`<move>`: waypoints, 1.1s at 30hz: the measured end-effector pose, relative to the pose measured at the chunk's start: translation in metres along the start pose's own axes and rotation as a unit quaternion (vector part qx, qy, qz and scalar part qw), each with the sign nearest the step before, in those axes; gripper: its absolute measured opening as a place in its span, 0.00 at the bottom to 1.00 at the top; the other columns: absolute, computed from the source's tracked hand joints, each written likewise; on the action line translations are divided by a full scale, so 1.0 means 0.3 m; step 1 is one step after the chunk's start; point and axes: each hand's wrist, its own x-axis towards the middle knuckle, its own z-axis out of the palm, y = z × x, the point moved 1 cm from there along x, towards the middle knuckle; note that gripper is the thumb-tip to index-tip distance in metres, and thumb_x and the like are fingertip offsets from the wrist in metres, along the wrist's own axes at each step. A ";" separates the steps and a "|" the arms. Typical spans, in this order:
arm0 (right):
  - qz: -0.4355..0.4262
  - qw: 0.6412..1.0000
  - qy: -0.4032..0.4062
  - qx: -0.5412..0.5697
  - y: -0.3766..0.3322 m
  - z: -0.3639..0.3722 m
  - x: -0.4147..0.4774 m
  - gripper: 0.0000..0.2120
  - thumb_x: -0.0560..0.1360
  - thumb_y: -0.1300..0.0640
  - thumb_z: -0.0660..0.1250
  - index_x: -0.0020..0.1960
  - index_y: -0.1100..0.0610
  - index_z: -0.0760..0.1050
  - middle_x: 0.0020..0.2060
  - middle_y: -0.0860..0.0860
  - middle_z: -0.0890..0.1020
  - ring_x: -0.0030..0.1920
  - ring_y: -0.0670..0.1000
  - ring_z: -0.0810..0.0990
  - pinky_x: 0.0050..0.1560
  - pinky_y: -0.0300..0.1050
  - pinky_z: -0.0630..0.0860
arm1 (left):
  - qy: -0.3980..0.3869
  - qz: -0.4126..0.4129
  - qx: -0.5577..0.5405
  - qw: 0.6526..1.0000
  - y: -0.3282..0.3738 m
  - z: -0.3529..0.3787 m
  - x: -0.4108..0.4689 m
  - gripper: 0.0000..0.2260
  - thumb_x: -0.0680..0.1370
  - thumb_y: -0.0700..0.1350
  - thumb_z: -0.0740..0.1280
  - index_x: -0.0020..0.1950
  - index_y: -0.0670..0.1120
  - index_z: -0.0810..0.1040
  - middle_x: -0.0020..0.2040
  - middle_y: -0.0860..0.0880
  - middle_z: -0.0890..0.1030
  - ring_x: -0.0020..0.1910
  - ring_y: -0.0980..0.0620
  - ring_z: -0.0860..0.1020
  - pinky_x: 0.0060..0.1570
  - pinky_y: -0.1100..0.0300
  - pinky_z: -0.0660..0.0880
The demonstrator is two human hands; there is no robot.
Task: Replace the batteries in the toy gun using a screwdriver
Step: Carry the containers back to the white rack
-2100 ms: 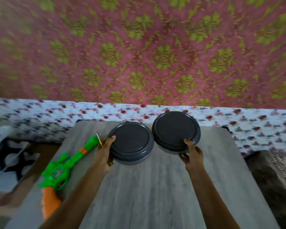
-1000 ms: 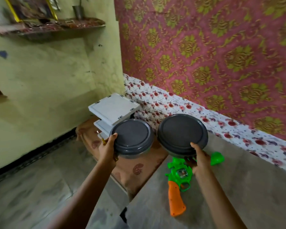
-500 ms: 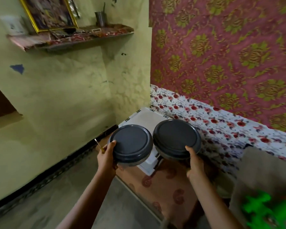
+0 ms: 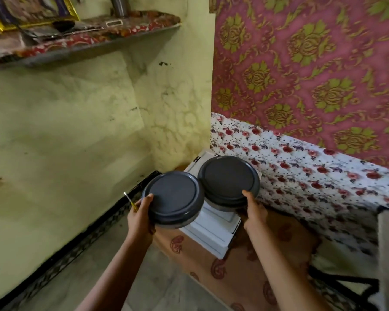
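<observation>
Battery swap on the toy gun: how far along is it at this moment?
Nothing on the toy gun looks done; it is out of view. In hand: the left hand grips a dark round container plus the screwdriver, the right hand a second container. Left: unscrewing, swapping batteries, closing.

Single head-worn view, angled forward-down toward room corner, close over both outstretched hands [image 4: 255, 213]; wide-angle.
</observation>
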 end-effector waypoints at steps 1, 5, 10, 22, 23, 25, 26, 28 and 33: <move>0.004 1.000 0.005 0.006 0.013 0.015 0.028 0.29 0.63 0.53 0.77 0.61 0.60 0.73 0.61 0.55 0.76 0.59 0.58 0.76 0.58 0.55 0.76 | -0.002 -0.003 0.006 1.000 0.010 0.009 0.017 0.06 0.76 0.48 0.68 0.45 0.47 0.75 0.30 0.49 0.69 0.17 0.57 0.65 0.17 0.68 0.59; 0.003 1.000 0.021 0.006 0.031 0.083 0.073 0.24 0.64 0.54 0.77 0.57 0.60 0.75 0.58 0.55 0.78 0.57 0.57 0.78 0.56 0.56 0.77 | -0.005 -0.016 0.011 1.000 0.035 0.035 0.091 0.05 0.75 0.49 0.68 0.42 0.48 0.76 0.30 0.50 0.70 0.19 0.56 0.66 0.18 0.67 0.60; -0.013 0.998 0.065 0.014 0.046 0.104 0.084 0.26 0.67 0.57 0.75 0.63 0.62 0.73 0.62 0.57 0.76 0.61 0.58 0.75 0.59 0.55 0.75 | -0.013 -0.029 0.021 0.999 0.032 0.044 0.162 0.06 0.74 0.49 0.69 0.44 0.48 0.77 0.32 0.49 0.72 0.25 0.52 0.68 0.22 0.62 0.62; -0.108 0.975 0.189 0.038 0.119 0.134 0.015 0.15 0.71 0.52 0.71 0.40 0.64 0.74 0.40 0.55 0.76 0.44 0.53 0.74 0.46 0.47 0.70 | -0.079 -0.063 0.022 0.995 0.065 -0.064 0.252 0.10 0.75 0.48 0.69 0.53 0.45 0.76 0.38 0.47 0.77 0.32 0.51 0.74 0.28 0.61 0.69; -0.124 0.969 0.205 0.054 0.155 0.136 -0.012 0.12 0.72 0.55 0.69 0.36 0.59 0.72 0.39 0.54 0.76 0.44 0.52 0.73 0.47 0.46 0.70 | -0.088 -0.069 0.020 0.993 0.059 -0.086 0.262 0.10 0.75 0.47 0.69 0.54 0.45 0.77 0.40 0.47 0.78 0.35 0.50 0.76 0.31 0.61 0.72; -0.148 0.967 0.205 0.017 0.248 0.132 -0.077 0.12 0.74 0.54 0.65 0.34 0.51 0.68 0.38 0.51 0.75 0.43 0.53 0.73 0.48 0.47 0.72 | -0.103 -0.083 0.031 0.991 0.037 -0.129 0.276 0.08 0.75 0.47 0.69 0.53 0.46 0.78 0.41 0.47 0.79 0.37 0.49 0.77 0.31 0.61 0.72; -0.146 0.973 0.177 -0.021 0.309 0.134 -0.113 0.10 0.75 0.52 0.64 0.36 0.48 0.68 0.38 0.50 0.76 0.43 0.52 0.74 0.50 0.49 0.74 | -0.108 -0.090 0.038 0.989 0.025 -0.148 0.277 0.05 0.75 0.47 0.69 0.49 0.47 0.78 0.38 0.48 0.78 0.34 0.51 0.76 0.27 0.63 0.70; -0.142 0.981 0.114 -0.073 0.443 0.156 -0.179 0.07 0.76 0.51 0.63 0.39 0.47 0.73 0.38 0.47 0.78 0.45 0.50 0.76 0.53 0.50 0.74 | -0.110 -0.104 0.075 0.986 -0.014 -0.191 0.291 0.04 0.75 0.48 0.69 0.43 0.50 0.75 0.33 0.50 0.73 0.25 0.54 0.70 0.21 0.67 0.63; -0.103 0.985 -0.044 -0.134 0.661 0.231 -0.273 0.13 0.74 0.50 0.66 0.58 0.50 0.74 0.50 0.42 0.79 0.52 0.44 0.77 0.52 0.40 0.75 | -0.135 -0.131 0.131 0.973 -0.151 -0.250 0.316 0.11 0.75 0.48 0.69 0.53 0.46 0.73 0.30 0.51 0.71 0.18 0.59 0.66 0.17 0.69 0.61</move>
